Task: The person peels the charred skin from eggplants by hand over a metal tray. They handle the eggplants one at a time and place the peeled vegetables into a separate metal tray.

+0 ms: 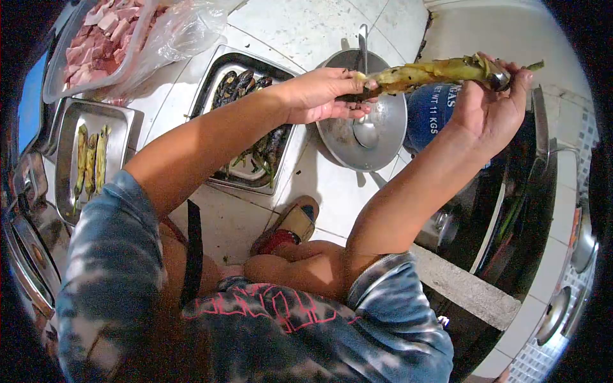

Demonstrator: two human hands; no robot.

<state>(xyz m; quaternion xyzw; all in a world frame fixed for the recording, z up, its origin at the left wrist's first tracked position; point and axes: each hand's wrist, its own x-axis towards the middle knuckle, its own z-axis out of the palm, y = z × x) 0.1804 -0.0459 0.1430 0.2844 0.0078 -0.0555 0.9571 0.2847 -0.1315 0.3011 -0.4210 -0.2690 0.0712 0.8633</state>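
Observation:
A long roasted eggplant (428, 73), mostly peeled to its yellow-green flesh, is held up level between my two hands. My right hand (488, 105) is closed around its stem end, where a dark patch of skin and the green stem show. At the other end my left hand (329, 94) pinches the tip, with dark scraps of charred skin at the fingers. Beneath my left forearm, a metal tray (246, 182) holds several blackened eggplants (231, 86). Another metal tray (131, 118) at the left has several peeled eggplants (89, 159).
On the tiled floor stands a metal pot (332, 137) with a ladle (365, 131) in it. Beside it is a blue gas cylinder (428, 108). Cut meat (105, 38) fills a plastic container at upper left, near a clear plastic bag (185, 32). A concrete ledge (469, 287) lies at right.

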